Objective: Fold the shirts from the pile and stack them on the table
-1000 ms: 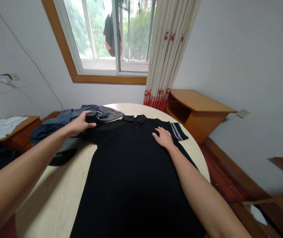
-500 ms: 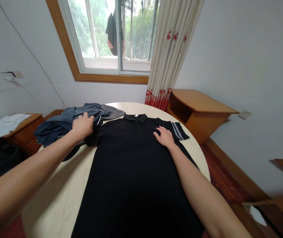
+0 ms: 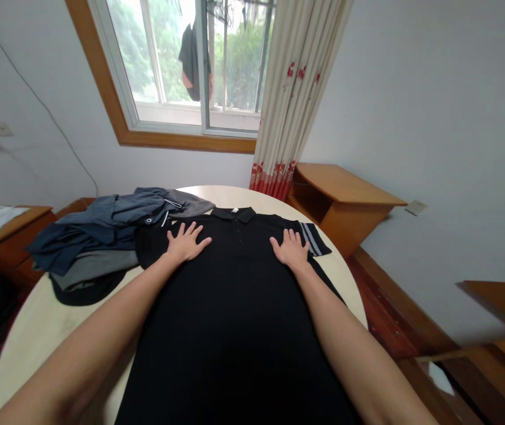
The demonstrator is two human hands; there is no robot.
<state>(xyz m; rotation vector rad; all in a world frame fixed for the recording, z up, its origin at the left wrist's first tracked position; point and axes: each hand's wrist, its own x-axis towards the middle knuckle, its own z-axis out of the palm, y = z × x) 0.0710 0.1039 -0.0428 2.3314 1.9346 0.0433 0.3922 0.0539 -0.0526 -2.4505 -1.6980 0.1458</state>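
Note:
A black polo shirt (image 3: 235,307) lies spread face up on a round light wooden table (image 3: 58,319), collar toward the window. Its right sleeve has grey stripes (image 3: 312,238). My left hand (image 3: 186,242) lies flat and open on the shirt's left shoulder, fingers spread. My right hand (image 3: 290,249) rests flat and open on the right shoulder, beside the striped sleeve. Neither hand holds anything.
A heap of blue and grey clothes (image 3: 102,230) sits on the table's left side, touching the shirt's left sleeve. A wooden cabinet (image 3: 345,203) stands at the right by the curtain (image 3: 297,94). Another low wooden stand (image 3: 0,236) with white cloth is at far left.
My left hand has left the shirt's left sleeve by the clothes heap and come down flat on the left shoulder. My right hand stays in place. The view shifted slightly.

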